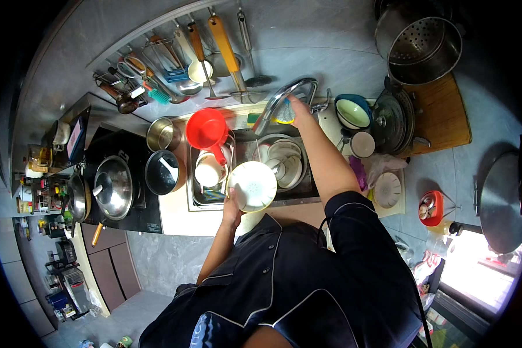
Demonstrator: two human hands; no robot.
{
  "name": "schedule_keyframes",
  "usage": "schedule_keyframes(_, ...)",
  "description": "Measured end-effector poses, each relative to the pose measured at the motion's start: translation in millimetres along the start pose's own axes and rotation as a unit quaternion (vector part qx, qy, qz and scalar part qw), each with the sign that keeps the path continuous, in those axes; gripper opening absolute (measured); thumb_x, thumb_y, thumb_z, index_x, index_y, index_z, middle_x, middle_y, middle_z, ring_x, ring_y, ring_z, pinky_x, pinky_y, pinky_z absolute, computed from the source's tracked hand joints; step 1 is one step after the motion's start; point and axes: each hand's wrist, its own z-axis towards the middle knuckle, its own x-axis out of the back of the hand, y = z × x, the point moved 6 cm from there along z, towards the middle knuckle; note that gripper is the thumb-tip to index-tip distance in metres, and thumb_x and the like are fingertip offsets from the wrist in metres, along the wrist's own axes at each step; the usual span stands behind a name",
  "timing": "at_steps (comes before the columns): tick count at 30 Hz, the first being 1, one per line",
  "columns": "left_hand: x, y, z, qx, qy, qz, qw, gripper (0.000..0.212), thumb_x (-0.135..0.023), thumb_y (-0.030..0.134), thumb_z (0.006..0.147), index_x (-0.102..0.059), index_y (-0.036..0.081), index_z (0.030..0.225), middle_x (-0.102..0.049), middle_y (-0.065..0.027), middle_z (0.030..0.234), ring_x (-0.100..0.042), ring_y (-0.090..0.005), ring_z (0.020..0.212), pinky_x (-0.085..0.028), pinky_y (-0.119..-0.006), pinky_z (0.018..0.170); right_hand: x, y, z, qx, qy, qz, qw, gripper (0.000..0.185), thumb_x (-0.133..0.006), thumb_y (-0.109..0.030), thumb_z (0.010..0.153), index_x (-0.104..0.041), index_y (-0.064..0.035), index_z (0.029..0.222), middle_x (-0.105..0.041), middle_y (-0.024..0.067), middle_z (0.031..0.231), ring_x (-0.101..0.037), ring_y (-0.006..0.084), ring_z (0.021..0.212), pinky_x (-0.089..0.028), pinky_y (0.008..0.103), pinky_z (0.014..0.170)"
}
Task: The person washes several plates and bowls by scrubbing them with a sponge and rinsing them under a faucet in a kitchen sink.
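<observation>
My left hand [232, 208] grips the rim of a white plate [253, 186] with a yellowish edge, held above the front edge of the sink. Reaching behind the curved metal faucet [275, 101], my right hand [299, 112] is at a blue and yellow item [284, 114] by the wall; its fingers are partly hidden, so its hold is unclear. In the right sink basin, a metal bowl [305, 167] contains stacked dishes [287, 156]. A red plastic dipper [205, 128] rests over the left basin, above white bowls [209, 169].
Left of the sink are a metal pot [160, 135], a dark pot [161, 174] and a lidded wok [113, 187] on the stove. Bowls [352, 112], pot lids [389, 122] and a plate [387, 190] lie to the right. Utensils [224, 43] hang on the wall.
</observation>
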Motion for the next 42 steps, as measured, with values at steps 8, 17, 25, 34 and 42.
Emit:
schedule_keyframes(8, 6.3, 3.3, -4.7, -0.002, 0.004, 0.019, 1.0, 0.065, -0.047, 0.051, 0.109, -0.036, 0.007, 0.156, -0.055, -0.018, 0.143, -0.062, -0.0371, 0.125, -0.061, -0.059, 0.09, 3.9, 2.8, 6.5, 0.069, 0.01, -0.058, 0.996, 0.048, -0.082, -0.028, 0.089, -0.063, 0.0019, 0.122, -0.072, 0.0165, 0.11, -0.076, 0.0344, 0.089, -0.064, 0.0554, 0.079)
schedule_keyframes(17, 18.7, 14.8, -13.5, -0.043, 0.003, 0.01, 0.999, 0.065, -0.043, 0.048, 0.111, -0.035, 0.002, 0.156, -0.054, -0.0207, 0.146, -0.062, -0.0392, 0.127, -0.06, -0.058, 0.092, -7.7, 1.2, -38.4, 0.013, 0.034, -0.042, 0.998, 0.061, -0.086, -0.038, 0.086, -0.062, -0.0006, 0.128, -0.073, 0.016, 0.117, -0.075, 0.0326, 0.099, -0.062, 0.0534, 0.087)
schedule_keyframes(25, 17.0, 5.9, -30.9, -0.039, -0.004, 0.001, 0.999, 0.067, -0.045, 0.052, 0.109, -0.038, 0.002, 0.154, -0.058, -0.0214, 0.139, -0.065, -0.04, 0.12, -0.062, -0.06, 0.086, 17.5, 17.8, -79.5, -0.042, -0.204, 0.069, 0.976, 0.044, -0.066, -0.041, 0.102, -0.064, -0.0054, 0.128, -0.073, 0.0125, 0.121, -0.071, 0.0298, 0.112, -0.057, 0.0502, 0.101)
schedule_keyframes(34, 8.0, -3.6, -38.3, -0.03, -0.015, 0.038, 0.999, 0.072, -0.045, 0.056, 0.108, -0.036, 0.002, 0.156, -0.056, -0.0211, 0.144, -0.063, -0.0398, 0.125, -0.059, -0.06, 0.094, 56.6, 47.1, -179.4, 0.105, -0.173, -0.045, 0.978, 0.033, -0.081, 0.0, 0.086, -0.069, -0.0024, 0.117, -0.075, 0.0102, 0.111, -0.075, 0.0233, 0.099, -0.061, 0.0407, 0.088)
schedule_keyframes(42, -19.7, -7.1, -36.8, -0.046, -0.022, 0.113, 0.992, 0.077, -0.049, 0.062, 0.105, -0.043, -0.001, 0.15, -0.063, -0.0184, 0.13, -0.071, -0.0324, 0.109, -0.066, -0.048, 0.074, 38.9, 41.0, -316.3, 0.462, -0.1, -0.445, 0.761, 0.031, -0.075, -0.009, 0.092, -0.069, -0.0011, 0.121, -0.076, 0.0177, 0.106, -0.074, 0.0299, 0.099, -0.057, 0.0369, 0.087)
